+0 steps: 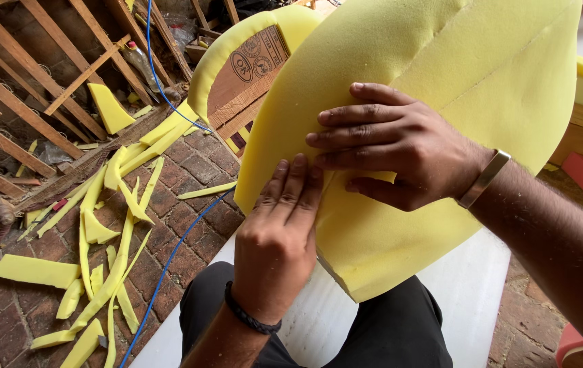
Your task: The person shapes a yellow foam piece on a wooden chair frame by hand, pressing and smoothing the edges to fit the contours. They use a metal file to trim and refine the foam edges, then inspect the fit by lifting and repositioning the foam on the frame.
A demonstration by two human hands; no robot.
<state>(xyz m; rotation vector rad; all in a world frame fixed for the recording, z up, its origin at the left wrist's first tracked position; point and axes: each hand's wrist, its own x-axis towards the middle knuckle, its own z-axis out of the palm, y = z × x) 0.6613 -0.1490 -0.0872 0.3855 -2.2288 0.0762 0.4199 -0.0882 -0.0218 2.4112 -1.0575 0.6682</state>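
Clearly soft and light, the yellow foam sheet (407, 109) looks as if it would dent under the lightest press and tear if pulled hard, so it is best handled with flat fingers near a seam or edge, not pinched at a thin corner. It fills the view from twelve to four o'clock, draped over a curved chair frame (244, 68) with a cardboard back. Its surface is matte and finely porous, with a glued seam running diagonally. The left hand (279, 235) presses flat-fingered at the seam; the right hand (400, 146) lies spread on the foam, neither gripping. Foam offcuts (100, 232) litter the brick floor (189, 184) at nine o'clock.
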